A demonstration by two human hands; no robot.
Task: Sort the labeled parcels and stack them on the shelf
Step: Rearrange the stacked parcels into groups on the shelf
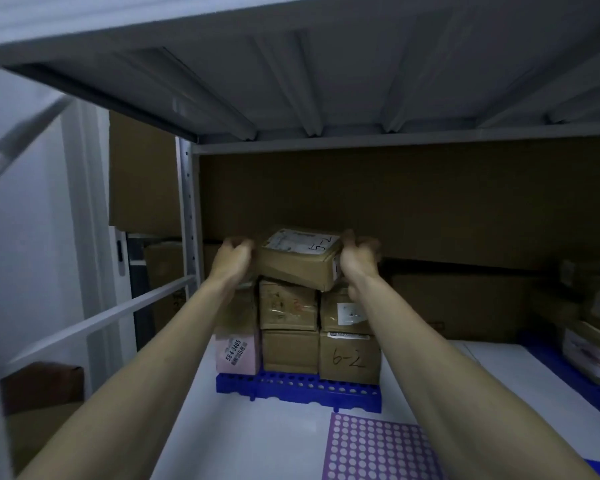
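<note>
Holding one top parcel [300,259] between both hands, the person is reaching deep into the shelf [274,431]. Left hand [232,258]: fingers curled against the parcel's left end. Right hand [357,259]: fingers curled round its right end. Parcel's position: sitting tilted on the stack [321,327], its long axis running left to right between the hands, left end riding slightly higher; whether it is resting fully on the boxes below cannot be told. Both hands are lying about equally near, one at each short end, so the seating move is turning on levelling that axis and squaring it over the two columns beneath.

Markings: top parcel is bearing a white label and handwritten "5-2". Lower right box [349,358] is reading "6-2". Pink box [238,353] at lower left is showing "5843405". Other labels are too small to read. The stack is standing on a blue perforated mat [298,389]; a purple dotted mat [378,448] is lying nearer.
</note>
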